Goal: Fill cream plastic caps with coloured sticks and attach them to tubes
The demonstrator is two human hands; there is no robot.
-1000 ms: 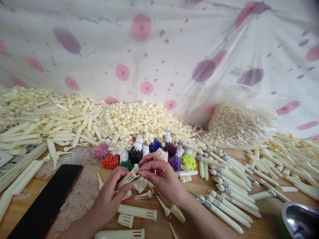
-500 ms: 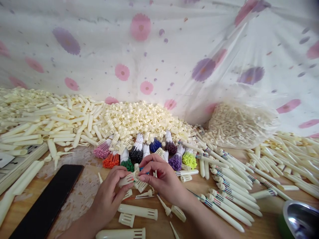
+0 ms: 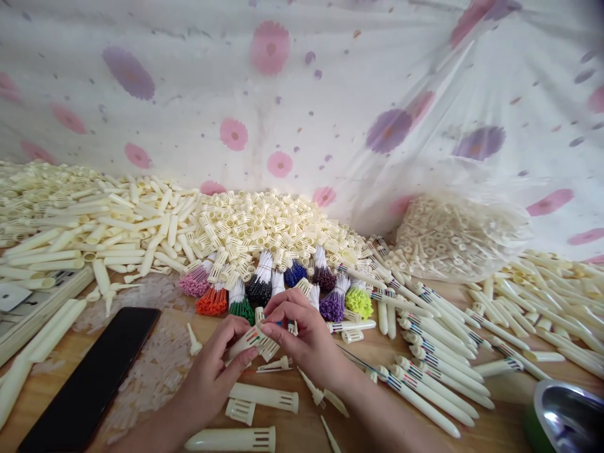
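Note:
My left hand (image 3: 207, 371) is closed around a cream multicolour pen barrel (image 3: 245, 343), its slotted end tilted up to the right. Red and green bits show in its slots. At that end, thumb and fingers of my right hand (image 3: 306, 336) are pinched together; what they hold is hidden behind the fingertips. Below my hands lie a long slotted barrel (image 3: 267, 396), a short slotted sleeve (image 3: 240, 411) and another slotted barrel (image 3: 231, 439). Just beyond stand bundles of refills with coloured ends, among them orange (image 3: 211, 302), green (image 3: 241, 307), purple (image 3: 335, 304) and yellow-green (image 3: 359, 302).
A heap of short slotted sleeves (image 3: 268, 220) lies at the back, with long barrels (image 3: 127, 220) left of it. Pens with coloured sliders (image 3: 438, 384) fan out at right, near a metal bowl (image 3: 569, 418). A phone (image 3: 89, 380) lies at left; a plastic bag of small parts (image 3: 457, 236) sits behind.
The barrel in my left hand has turned slightly, so its slots with red and green show more plainly. My right fingers stay at its end. The view has shifted a little.

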